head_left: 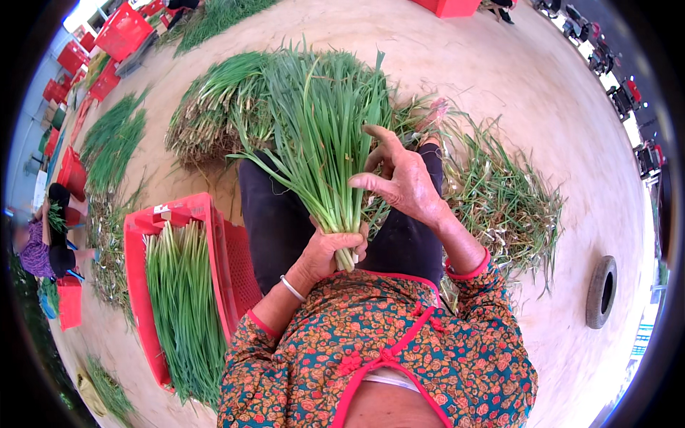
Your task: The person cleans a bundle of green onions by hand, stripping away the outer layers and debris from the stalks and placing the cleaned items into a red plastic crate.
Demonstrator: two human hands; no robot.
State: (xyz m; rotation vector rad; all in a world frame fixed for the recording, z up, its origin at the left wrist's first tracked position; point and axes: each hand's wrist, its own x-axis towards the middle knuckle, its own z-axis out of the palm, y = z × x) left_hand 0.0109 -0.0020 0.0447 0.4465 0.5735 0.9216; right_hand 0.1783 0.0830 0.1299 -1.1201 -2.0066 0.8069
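Observation:
My left hand [330, 251] grips a bunch of Chinese chives [328, 143] by its pale stem ends, just above my lap. The long flat green leaves fan out away from me. My right hand [405, 180] is open beside the bunch's right edge, thumb and fingers apart, holding nothing. Beyond my knees lies a heap of chives [221, 107], partly hidden by the bunch. To my left a red plastic crate [221, 250] is packed with trimmed chives [182, 307] lying lengthwise.
Right of my legs spreads a pile of loose leaf waste [499, 196]. A tyre [601, 292] rests on the concrete floor farther right. At the left sits another person [43, 246] near red crates. More chives [114, 139] lie at left, and motorbikes [622, 96] line the far right.

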